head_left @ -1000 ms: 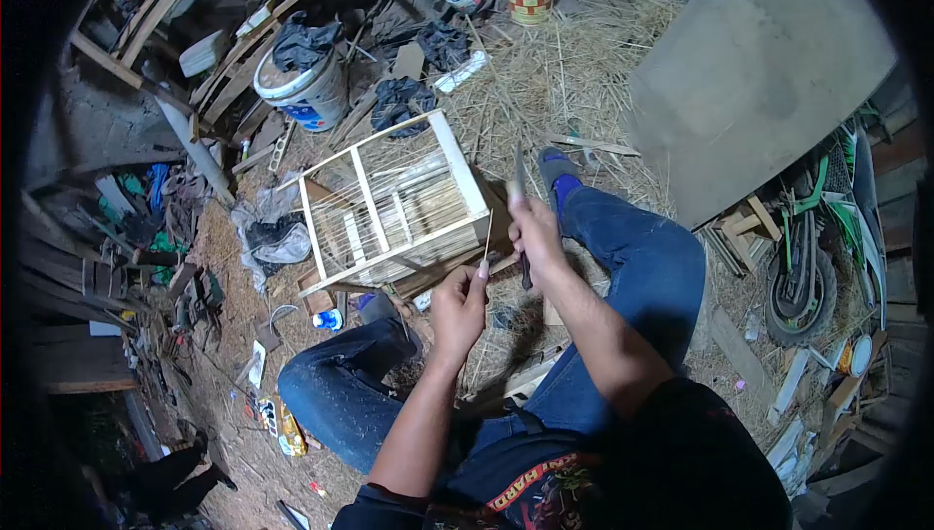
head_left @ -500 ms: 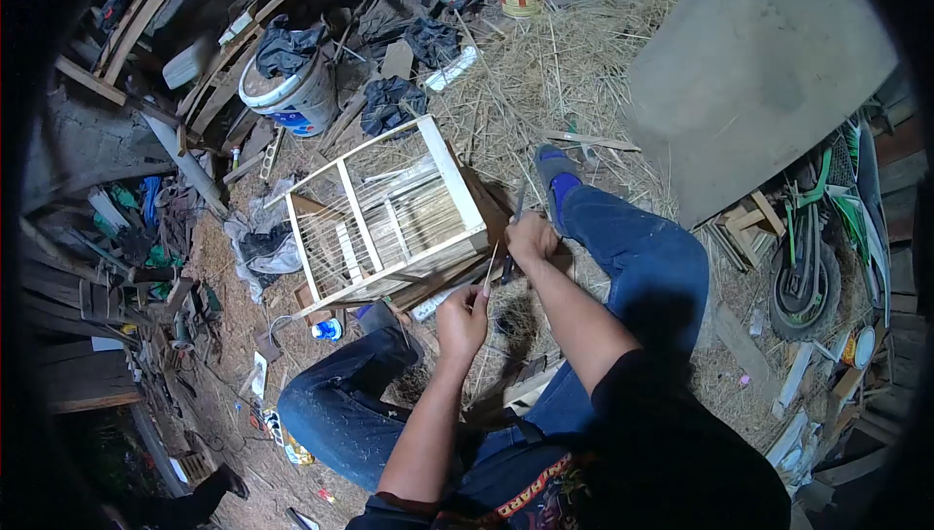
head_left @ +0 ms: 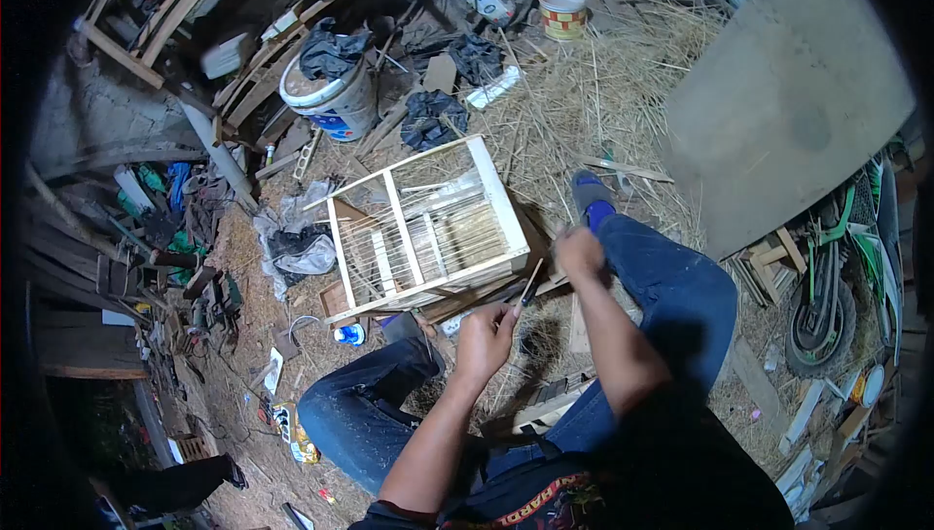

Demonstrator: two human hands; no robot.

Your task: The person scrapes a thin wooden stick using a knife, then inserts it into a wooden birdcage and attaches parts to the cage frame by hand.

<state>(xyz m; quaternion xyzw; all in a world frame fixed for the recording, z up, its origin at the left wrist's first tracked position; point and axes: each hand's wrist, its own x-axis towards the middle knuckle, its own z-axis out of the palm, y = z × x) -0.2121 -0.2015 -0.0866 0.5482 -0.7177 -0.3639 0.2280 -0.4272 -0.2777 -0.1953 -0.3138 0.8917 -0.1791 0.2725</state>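
My left hand (head_left: 488, 337) is closed round the lower end of a thin stick (head_left: 531, 282), which points up and to the right. My right hand (head_left: 580, 254) is near the stick's upper end, apart from it and smeared by motion; what it holds, if anything, cannot be made out. Just beyond my hands lies a pale wooden frame cage (head_left: 404, 229) with thin parallel bars, tilted on the floor. Its near right corner is close to the stick's tip.
My bent legs lie on either side. Beyond are a white bucket (head_left: 336, 102) with black plastic, a yellow-red tub (head_left: 563, 15), and straw (head_left: 584, 92). A large board (head_left: 788, 102) leans at right above a wheel (head_left: 820, 321). A blue-capped bottle (head_left: 349, 335) lies near the cage.
The view has shifted, so the scene sits further right and lower. My right hand has moved away from the stick, which my left hand still holds.
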